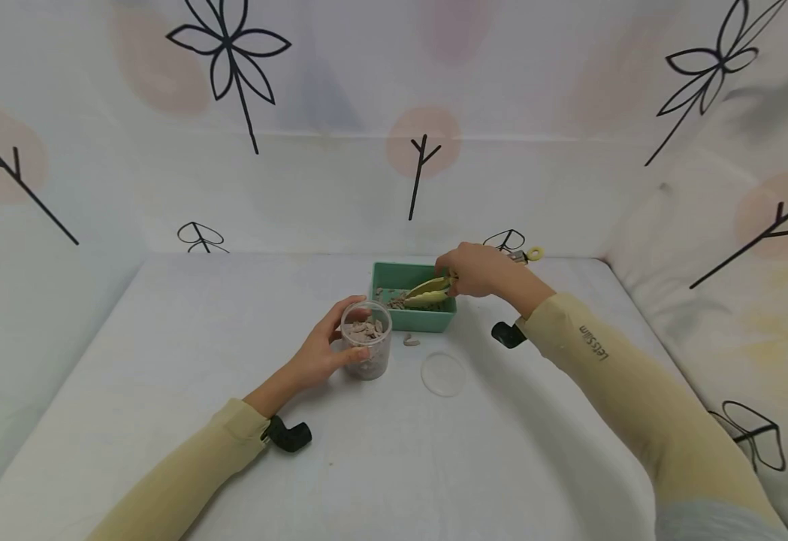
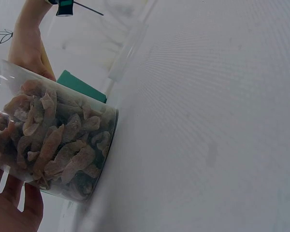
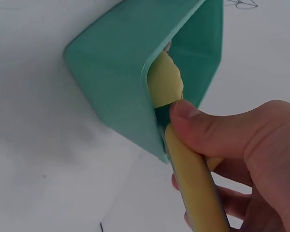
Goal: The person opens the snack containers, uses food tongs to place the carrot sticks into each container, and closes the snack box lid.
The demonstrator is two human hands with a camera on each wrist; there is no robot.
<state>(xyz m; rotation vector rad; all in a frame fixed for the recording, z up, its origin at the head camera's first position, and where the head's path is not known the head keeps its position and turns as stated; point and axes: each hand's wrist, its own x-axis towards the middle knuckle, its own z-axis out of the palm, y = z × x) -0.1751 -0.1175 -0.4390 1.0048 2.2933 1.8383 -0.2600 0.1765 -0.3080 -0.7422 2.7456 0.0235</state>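
Note:
My left hand [image 1: 314,355] holds a clear round jar [image 1: 381,347] upright on the table, thumb on the near side. Brownish dried curled pieces [image 2: 63,145] partly fill it; what exactly they are I cannot tell. Yellow food tongs [image 1: 427,297] with scalloped tips are gripped by my right hand [image 1: 478,269], the thumb pressing along one arm in the right wrist view. Their tips reach into a green rectangular box [image 1: 424,321] just behind and right of the jar. Similar pieces [image 1: 395,300] lie inside the box; the tips' contact with them is partly hidden.
A clear round lid [image 1: 444,374] lies flat in front of the box. One loose curled piece [image 1: 411,340] sits between box and lid. The tongs' ring end [image 1: 535,254] sticks out beyond the right hand. Patterned cloth walls [image 1: 326,188] close off the back and sides.

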